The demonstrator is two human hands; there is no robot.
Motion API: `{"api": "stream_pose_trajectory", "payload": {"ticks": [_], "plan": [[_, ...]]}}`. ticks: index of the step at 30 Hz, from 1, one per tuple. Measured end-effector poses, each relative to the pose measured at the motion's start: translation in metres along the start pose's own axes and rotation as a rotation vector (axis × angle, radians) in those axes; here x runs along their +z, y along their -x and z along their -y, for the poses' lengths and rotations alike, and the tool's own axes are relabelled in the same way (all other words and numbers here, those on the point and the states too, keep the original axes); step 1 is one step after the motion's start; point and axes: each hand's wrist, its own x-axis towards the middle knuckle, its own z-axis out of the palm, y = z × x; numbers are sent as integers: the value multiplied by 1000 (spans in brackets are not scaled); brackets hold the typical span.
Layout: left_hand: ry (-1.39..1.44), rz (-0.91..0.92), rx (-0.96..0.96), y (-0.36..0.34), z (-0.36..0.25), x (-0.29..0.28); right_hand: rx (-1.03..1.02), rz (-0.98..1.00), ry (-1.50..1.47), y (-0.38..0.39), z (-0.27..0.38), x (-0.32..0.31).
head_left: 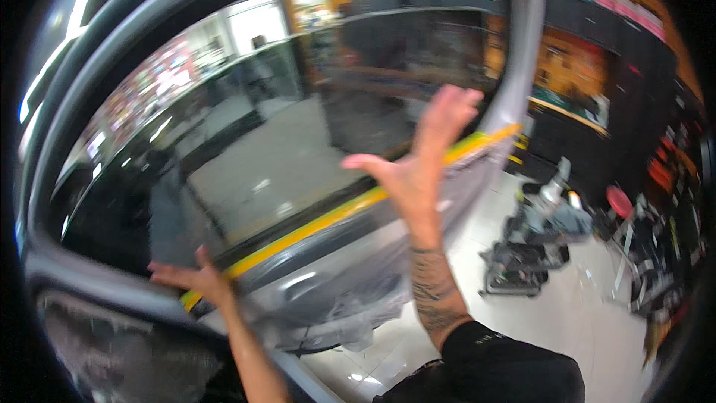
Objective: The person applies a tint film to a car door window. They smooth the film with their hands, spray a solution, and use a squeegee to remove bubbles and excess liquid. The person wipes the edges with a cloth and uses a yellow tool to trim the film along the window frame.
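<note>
A car door stands before me with its grey window frame [531,37] around a dark tinted window glass [253,172]. Yellow masking tape [309,233] runs along the bottom of the glass. Below it, clear plastic film [328,295] hangs wrinkled over the door panel. My left hand [201,277] is at the tape's lower left end, thumb and fingers apart. Farther right, my right hand [418,168] is raised in front of the tape and glass, its thumb stretched out and fingers extended. Neither hand holds anything; motion blurs both, so contact with the door is unclear.
A rolling stool or cart with tools [533,235] stands on the white tiled floor [567,321] to the right. Dark cabinets [574,142] line the wall behind it. Several tools and orange items [664,168] hang or stand at the far right.
</note>
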Motion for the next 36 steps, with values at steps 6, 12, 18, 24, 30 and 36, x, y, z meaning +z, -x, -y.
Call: {"api": "stream_pose_trajectory", "payload": {"ticks": [6, 12, 18, 24, 30, 36], "plan": [[131, -24, -59, 7, -28, -3, -556, 352, -552, 65, 76, 23], [175, -41, -67, 1, -26, -15, -830, 484, -527, 80, 129, 69], [183, -32, -56, 2, -24, -5, -1404, 652, -319, 60, 151, 99], [179, -17, -53, -4, -21, -16, -1611, 572, -67, 13, 170, 129], [181, -9, -43, -2, -19, -11, -1765, 613, -99, 22, 172, 125], [189, -18, -43, -2, -19, -12, -1784, 714, -150, 32, 181, 115]]}}
